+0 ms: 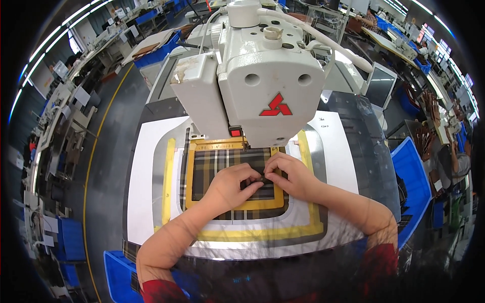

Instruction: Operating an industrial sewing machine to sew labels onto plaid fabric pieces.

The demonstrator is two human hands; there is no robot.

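Plaid cloth [211,165] lies in a yellow rectangular frame [255,205] under an industrial sewing machine head [273,73], both hands meeting over it.
It shows inside the frame and beyond the frame's left and lower edges; left hand [230,187] and right hand [291,177] have thumbs and fingertips nearly closed together near the frame's right edge, though whether they pinch cloth or something small cannot be told. The cloth looks light, soft and easily creased, best pinched at a loose edge or pressed flat near the stiffer-looking frame's corners.
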